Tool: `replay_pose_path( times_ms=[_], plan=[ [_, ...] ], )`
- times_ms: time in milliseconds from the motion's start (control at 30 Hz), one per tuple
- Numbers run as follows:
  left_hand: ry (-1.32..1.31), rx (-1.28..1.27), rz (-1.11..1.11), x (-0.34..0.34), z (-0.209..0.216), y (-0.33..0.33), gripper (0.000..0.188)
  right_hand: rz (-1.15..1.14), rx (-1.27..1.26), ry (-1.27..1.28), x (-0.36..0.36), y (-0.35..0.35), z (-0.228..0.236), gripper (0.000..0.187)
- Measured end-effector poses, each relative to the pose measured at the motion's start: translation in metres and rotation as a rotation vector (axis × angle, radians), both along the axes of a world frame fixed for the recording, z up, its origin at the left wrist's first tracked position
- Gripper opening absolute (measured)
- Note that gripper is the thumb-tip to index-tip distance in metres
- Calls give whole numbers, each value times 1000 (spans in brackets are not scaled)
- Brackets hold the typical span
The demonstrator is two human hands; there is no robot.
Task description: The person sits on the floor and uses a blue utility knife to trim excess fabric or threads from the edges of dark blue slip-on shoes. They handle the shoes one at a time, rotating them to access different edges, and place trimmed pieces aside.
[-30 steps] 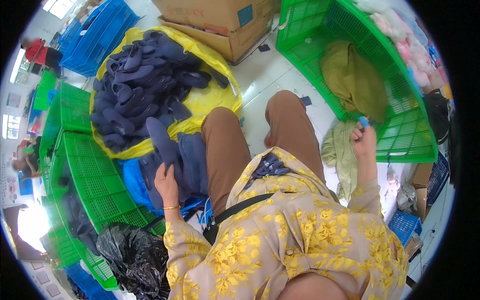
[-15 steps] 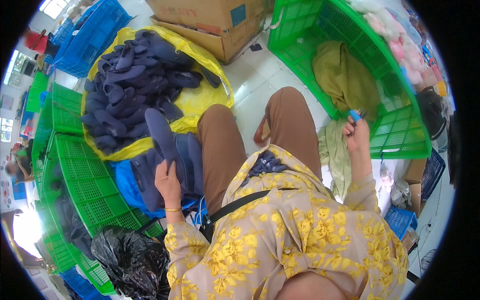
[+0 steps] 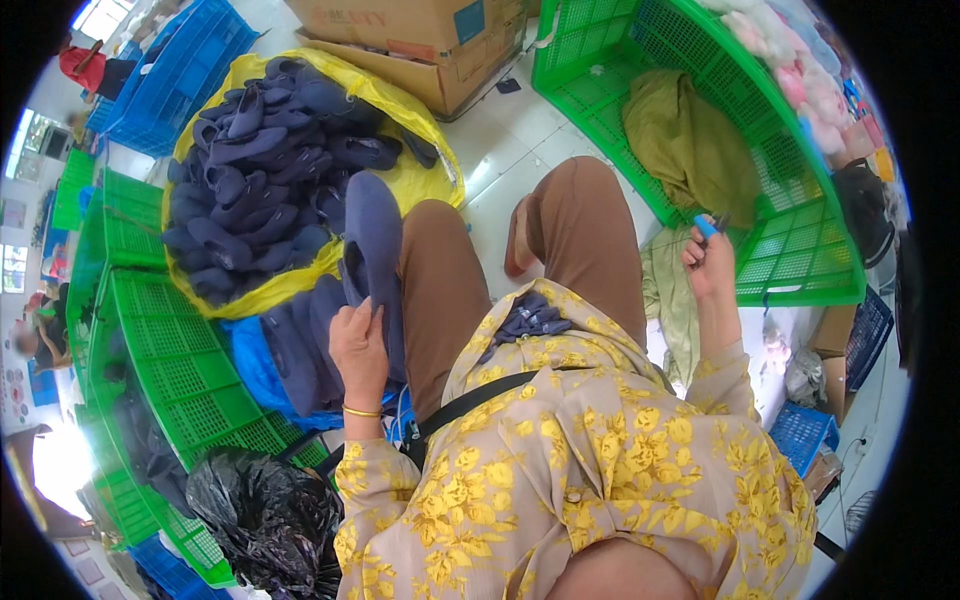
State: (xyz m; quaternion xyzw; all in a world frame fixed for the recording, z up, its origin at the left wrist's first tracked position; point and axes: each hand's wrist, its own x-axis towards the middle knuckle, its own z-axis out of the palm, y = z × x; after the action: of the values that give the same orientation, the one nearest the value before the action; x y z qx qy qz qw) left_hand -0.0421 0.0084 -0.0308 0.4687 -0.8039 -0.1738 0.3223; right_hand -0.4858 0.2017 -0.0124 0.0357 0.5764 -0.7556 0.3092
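My left hand [image 3: 358, 345] is closed on the heel end of a dark navy slipper [image 3: 373, 225], raised beside my left knee with its rounded end pointing away. Below and left of it, several more navy slippers [image 3: 295, 350] lie side by side over blue plastic [image 3: 245, 350]. A big heap of the same slippers [image 3: 250, 170] fills an open yellow sack [image 3: 440, 160] beyond. My right hand [image 3: 710, 265], held off to the right, is closed around a small blue-handled tool [image 3: 706, 227] with a dark tip; its exact kind is unclear.
An olive cloth [image 3: 690, 140] lies in the green crate [image 3: 590, 130] on my right. Other green crates [image 3: 170, 350] and a black plastic bag [image 3: 265, 520] stand at my left. Cardboard boxes [image 3: 410, 60] sit ahead. A blue crate [image 3: 185, 70] is far left.
My left hand has moved right and slightly up, carrying the slipper from over the row to beside my knee. The right hand stays nearly in place with the blue-handled tool.
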Motion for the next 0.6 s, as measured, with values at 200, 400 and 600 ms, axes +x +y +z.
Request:
replay_pose_path(
  times_ms=[200,400,600],
  plan=[
    [-28,-53,-79,-11,-2,5,15,30,3,-34,4,-3,-5,6],
    [-104,-88,-123,-19,-2,7,17,43,8,-44,7,-8,-8,7],
    [-96,-103,-155,-23,-5,10,19,43,-8,-64,12,-11,-7,7]
  ],
)
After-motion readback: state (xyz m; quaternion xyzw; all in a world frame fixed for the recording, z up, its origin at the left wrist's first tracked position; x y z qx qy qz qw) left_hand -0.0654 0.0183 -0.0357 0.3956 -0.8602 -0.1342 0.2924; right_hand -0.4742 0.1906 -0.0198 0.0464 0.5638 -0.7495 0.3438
